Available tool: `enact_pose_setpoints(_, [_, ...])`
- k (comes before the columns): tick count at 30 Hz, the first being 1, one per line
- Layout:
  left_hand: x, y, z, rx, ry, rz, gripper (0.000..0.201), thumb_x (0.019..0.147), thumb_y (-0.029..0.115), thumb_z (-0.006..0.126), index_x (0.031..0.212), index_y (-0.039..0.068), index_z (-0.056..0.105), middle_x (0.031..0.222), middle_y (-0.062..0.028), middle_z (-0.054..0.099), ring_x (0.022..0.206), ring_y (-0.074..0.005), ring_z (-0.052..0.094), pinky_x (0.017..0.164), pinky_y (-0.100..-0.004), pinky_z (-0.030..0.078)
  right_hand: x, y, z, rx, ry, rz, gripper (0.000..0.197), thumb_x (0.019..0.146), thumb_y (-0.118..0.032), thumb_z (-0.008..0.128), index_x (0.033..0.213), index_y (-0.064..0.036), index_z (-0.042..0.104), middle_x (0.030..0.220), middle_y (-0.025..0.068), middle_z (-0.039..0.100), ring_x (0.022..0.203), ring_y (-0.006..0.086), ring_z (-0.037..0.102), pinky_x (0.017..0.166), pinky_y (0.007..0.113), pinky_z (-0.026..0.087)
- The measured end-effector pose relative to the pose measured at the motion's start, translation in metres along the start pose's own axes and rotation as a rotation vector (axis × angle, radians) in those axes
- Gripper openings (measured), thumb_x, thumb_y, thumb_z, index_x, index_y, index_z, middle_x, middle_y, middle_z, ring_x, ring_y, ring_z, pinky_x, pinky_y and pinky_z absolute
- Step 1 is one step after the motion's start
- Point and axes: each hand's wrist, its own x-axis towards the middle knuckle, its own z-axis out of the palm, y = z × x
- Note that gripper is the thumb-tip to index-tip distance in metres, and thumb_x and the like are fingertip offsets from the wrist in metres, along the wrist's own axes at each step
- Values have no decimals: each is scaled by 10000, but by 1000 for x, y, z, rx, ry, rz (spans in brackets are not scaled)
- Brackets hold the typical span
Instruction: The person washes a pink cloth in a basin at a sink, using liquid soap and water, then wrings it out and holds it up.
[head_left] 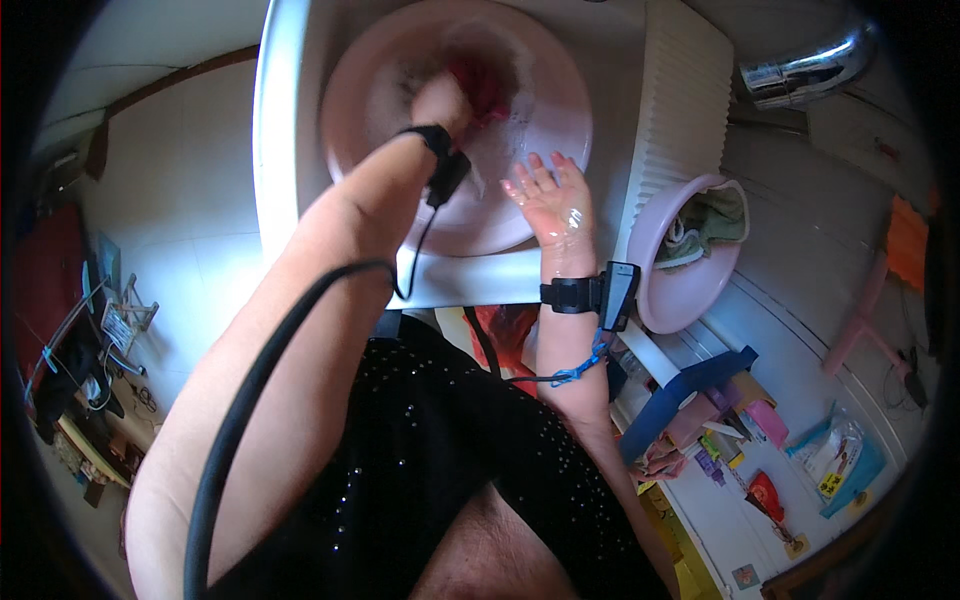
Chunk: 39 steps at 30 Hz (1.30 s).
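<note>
Lying in the far half of the large pink basin [575, 110], a red cloth [482, 88] sits bunched among suds, just right of the left hand [440, 105] and close against it. The left hand is clearly the nearer one: its forearm comes in from the lower left and its fingers point down into the basin, but they are hidden and blurred, so I cannot tell whether they grip the cloth or only press on it. Crumpled as it is, the cloth shows no long axis that can be read. The right hand [560, 212] is apart from it, nearer the body and to the right, over the basin's near right edge; its wet palm faces up, fingers spread and holding nothing, so the cloth lies ahead and to the left of those fingertips. Right of the basin is a ribbed white washboard [685, 90], and just beside that, a smaller pink basin [665, 300] holds a green cloth [722, 218].
</note>
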Motion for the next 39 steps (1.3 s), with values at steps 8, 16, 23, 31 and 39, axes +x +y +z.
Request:
enact_pose_setpoints(8, [77,-76,0,-115,-12,-66,263,752,210,610,965,64,664,945,-132,651,833,-242,636,713,-349,515,4,15,25,-181,-18,127,727,816,-277,597,1376,-118,162,1438,187,82,1333,372,81,1020,603,125])
enact_pose_setpoints(16, [-105,28,23,-65,-142,1032,218,647,157,708,782,39,584,798,-116,563,806,-283,533,750,-372,446,42,-13,-14,-264,-340,74,451,828,-305,602,1169,-37,480,1136,126,537,1008,253,541,882,368,458])
enact_pose_setpoints(23, [-96,40,-8,-469,-28,480,366,796,395,630,893,45,588,911,-128,575,827,-228,570,737,-328,488,-16,5,20,-245,-302,82,501,815,-325,628,1217,-91,440,1132,95,543,1018,255,539,868,392,477])
enact_pose_setpoints(31, [-105,26,-16,-1258,-558,158,325,842,395,579,940,85,562,851,-70,591,761,-176,587,719,-306,493,-72,11,49,-339,-371,91,815,663,-570,685,1255,-99,381,1155,93,488,1076,262,486,881,415,450])
enact_pose_setpoints(39, [-120,57,-37,-692,-194,369,421,908,412,441,1095,45,529,981,-106,574,921,-234,534,808,-343,446,-87,15,53,-354,-616,195,682,715,-176,747,1275,-95,366,1193,101,467,1097,276,473,921,425,429])
